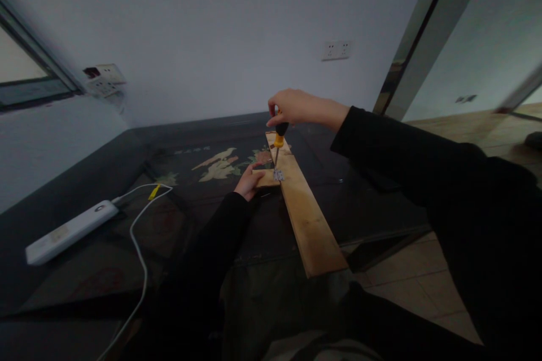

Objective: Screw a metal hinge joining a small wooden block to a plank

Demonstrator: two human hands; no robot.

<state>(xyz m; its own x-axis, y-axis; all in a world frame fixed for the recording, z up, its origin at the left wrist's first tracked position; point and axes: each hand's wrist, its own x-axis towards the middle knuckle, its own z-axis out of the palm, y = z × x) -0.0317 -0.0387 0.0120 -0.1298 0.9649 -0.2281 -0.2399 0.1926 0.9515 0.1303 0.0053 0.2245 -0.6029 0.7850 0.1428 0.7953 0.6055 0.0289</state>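
Observation:
My right hand [292, 107] is closed around the top of a screwdriver [278, 140] with a yellow and black handle. The screwdriver stands nearly upright, its tip down at a small metal hinge [278, 175]. That hinge lies across the joint between a short wooden piece [266, 178] and a long wooden board [307, 208]. With its fingers and thumb, my left hand [249, 181] grips the short piece at its left end. The long board runs away from me, its near end reaching past the table edge. Any screw under the tip is too small to make out.
The dark, glossy table [203, 208] bears a bird and flower picture. A white power strip [71, 232] lies at the left, its white cable [138, 237] running toward me with a yellow tag [154, 192]. Behind stands a wall with sockets [336, 50].

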